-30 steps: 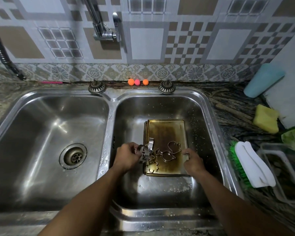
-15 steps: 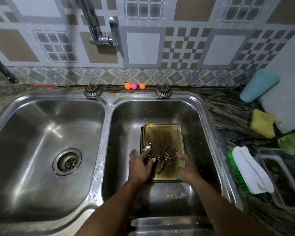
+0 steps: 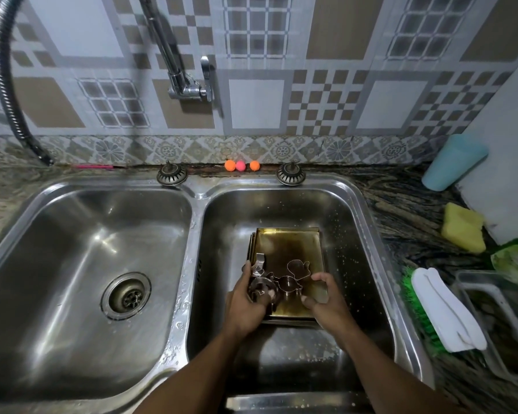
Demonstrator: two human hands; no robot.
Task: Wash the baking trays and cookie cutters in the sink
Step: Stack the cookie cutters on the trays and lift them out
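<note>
The left hand (image 3: 245, 306) curls its fingers (image 3: 247, 268) around a clutch of metal cutters (image 3: 262, 286), gripping them against the palm at the near-left corner of the trays (image 3: 290, 249). The right hand (image 3: 323, 300) holds nothing: thumb and fingers are arched apart in a loose claw above the near-right edge of the top tray, just beside a round cutter (image 3: 287, 286). A mitten-shaped cutter (image 3: 298, 268) lies loose on the tray behind it, apart from both hands.

Compared with half a second ago, the left hand has turned from lying flat over the cutters to closing on them, and the right hand has lifted off the tray edge and opened. This suggests that gathering is under way: some cutters are collected, while at least two remain on the tray.

The trays sit stacked in the right basin (image 3: 356, 264), the top one showing a dark brown stain along its centre. The left basin (image 3: 72, 249) holds nothing but its drain (image 3: 126, 295). The tap (image 3: 189, 88) on the wall shows no stream. A sponge (image 3: 464, 227) and a green brush (image 3: 413, 306) wait on the counter to the right, untouched; scrubbing appears not yet begun.
</note>
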